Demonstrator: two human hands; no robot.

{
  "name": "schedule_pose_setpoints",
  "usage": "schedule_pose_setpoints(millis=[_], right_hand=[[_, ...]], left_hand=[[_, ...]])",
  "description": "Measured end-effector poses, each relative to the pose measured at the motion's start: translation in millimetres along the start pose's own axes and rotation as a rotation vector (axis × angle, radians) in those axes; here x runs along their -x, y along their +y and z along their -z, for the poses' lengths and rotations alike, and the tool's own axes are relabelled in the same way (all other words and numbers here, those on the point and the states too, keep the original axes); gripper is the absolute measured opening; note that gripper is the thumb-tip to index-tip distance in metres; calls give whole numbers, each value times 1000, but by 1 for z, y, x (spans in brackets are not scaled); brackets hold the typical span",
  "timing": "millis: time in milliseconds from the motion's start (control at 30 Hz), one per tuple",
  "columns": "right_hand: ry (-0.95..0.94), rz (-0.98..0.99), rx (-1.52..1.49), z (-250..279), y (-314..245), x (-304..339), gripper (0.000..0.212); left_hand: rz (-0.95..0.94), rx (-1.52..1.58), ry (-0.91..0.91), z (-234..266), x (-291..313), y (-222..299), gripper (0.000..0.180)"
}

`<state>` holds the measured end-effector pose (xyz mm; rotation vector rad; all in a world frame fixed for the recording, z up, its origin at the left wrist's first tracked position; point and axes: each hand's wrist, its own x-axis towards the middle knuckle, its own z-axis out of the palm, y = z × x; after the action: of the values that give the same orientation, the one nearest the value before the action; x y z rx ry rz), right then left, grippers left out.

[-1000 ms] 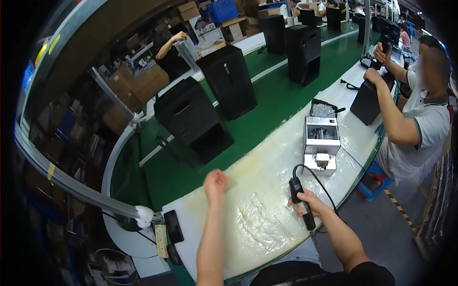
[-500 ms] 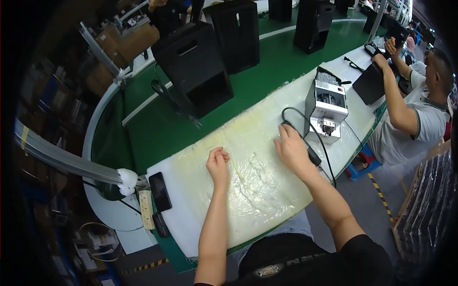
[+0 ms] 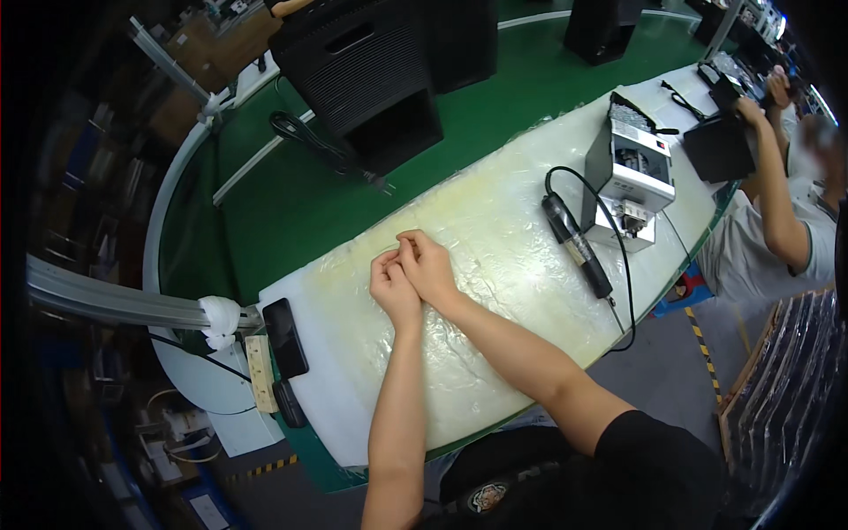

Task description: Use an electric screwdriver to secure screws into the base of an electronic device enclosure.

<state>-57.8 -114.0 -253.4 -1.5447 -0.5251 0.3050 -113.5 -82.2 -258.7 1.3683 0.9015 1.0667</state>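
Head view: The left hand (image 3: 395,281) and right hand (image 3: 427,265) meet over the middle of the tabletop (image 3: 331,473), fingers curled inward; whether a small part is pinched between them cannot be told. The electric screwdriver (image 3: 576,247) lies apart from both hands, toward the right end of the tabletop and beside a silver dispenser (image 3: 643,170), its bit aimed at the near edge.

CAUTION: The screwdriver's cable (image 3: 624,265) arcs past the dispenser and down to the near edge. A forearm or sleeve catching this loop could drag the tool off – the bit already points close to that edge. A small part, if held, could slip from the fingertips and be lost in the film's folds.

Surface: A pale pad (image 3: 495,238) under wrinkled clear film covers the tabletop. A phone (image 3: 284,337) lies at the left end; a cream power strip (image 3: 261,373) adjoins that edge.

Room: A green conveyor (image 3: 265,199) borders the far edge and carries black cabinets (image 3: 353,75) – a loose plug cord (image 3: 309,137) lies before the nearest. A co-worker (image 3: 782,212) sits beyond the right end; striped tape (image 3: 704,353) marks the grey floor.
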Motion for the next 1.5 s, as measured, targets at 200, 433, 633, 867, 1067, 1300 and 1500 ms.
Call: schedule_pose_setpoints(millis=[200, 433, 633, 867, 1067, 1300, 1500], right_hand=[[9, 56, 59, -5, 3, -1, 16], [23, -1, 43, -11, 1, -1, 16], [66, -14, 55, -13, 6, -5, 14], [39, -8, 43, -16, 7, -4, 14], [31, -10, 70, -17, 7, -4, 14], [17, -42, 40, -18, 4, -6, 15], [39, 26, 94, -19, 10, -4, 13]], left_hand=[[10, 15, 47, 0, -2, -4, 18], [68, 5, 65, 1, -5, 3, 19], [157, 62, 4, -1, -11, 4, 19], [161, 11, -18, 3, -12, 8, 19], [166, 67, -5, 4, -12, 7, 19], [156, 12, -23, 6, -13, 7, 19], [201, 119, 5, 6, -15, 1, 19]])
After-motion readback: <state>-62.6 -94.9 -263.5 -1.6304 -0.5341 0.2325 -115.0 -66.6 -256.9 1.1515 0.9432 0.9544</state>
